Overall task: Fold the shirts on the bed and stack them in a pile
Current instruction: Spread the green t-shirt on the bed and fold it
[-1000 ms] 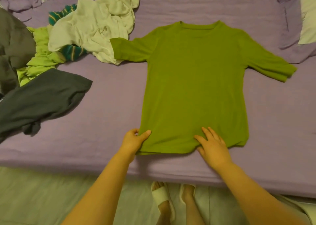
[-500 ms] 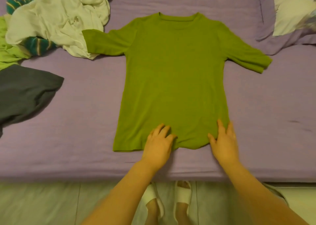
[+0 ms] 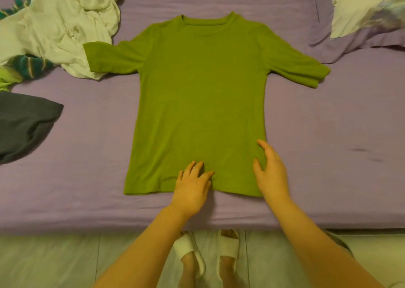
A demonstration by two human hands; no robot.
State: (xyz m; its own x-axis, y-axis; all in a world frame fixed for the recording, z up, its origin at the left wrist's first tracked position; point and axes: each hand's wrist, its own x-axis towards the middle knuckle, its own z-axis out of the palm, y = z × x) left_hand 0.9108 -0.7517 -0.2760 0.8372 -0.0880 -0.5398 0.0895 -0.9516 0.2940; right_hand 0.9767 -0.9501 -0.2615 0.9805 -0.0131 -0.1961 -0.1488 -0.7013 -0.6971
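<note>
Lying flat on a purple bed (image 3: 328,134), a green shirt (image 3: 201,95) has the left hand (image 3: 191,189) and right hand (image 3: 271,173) resting open, fingers spread, on its hem.

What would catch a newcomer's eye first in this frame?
The olive green shirt lies spread flat, sleeves out, in the middle of the purple bed. The left hand rests flat on its hem and the right hand touches its lower right edge. A heap of unfolded clothes sits at the upper left, partly under one sleeve.
</note>
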